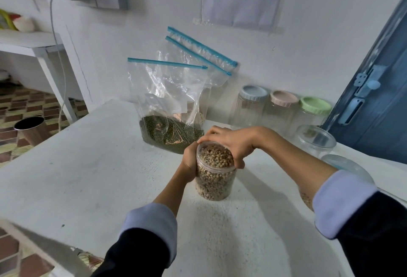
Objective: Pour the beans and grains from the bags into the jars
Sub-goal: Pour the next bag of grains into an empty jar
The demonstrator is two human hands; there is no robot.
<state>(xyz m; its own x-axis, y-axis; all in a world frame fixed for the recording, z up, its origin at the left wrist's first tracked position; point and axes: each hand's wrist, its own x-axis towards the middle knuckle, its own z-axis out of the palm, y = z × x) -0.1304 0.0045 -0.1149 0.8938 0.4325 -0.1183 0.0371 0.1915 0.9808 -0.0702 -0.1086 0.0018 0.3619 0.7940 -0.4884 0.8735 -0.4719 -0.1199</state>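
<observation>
A clear jar full of pale beans stands on the white table at the middle. My left hand grips its left side. My right hand curls over its clear lid and rim from the right. Behind the jar, a zip bag with green beans at its bottom leans against the wall; more clear zip bags stand behind it.
Three empty jars with blue, pink and green lids stand at the back right. Two clear-lidded jars sit at the right, one partly behind my right sleeve. A blue door is right; a metal bin stands on the floor at left.
</observation>
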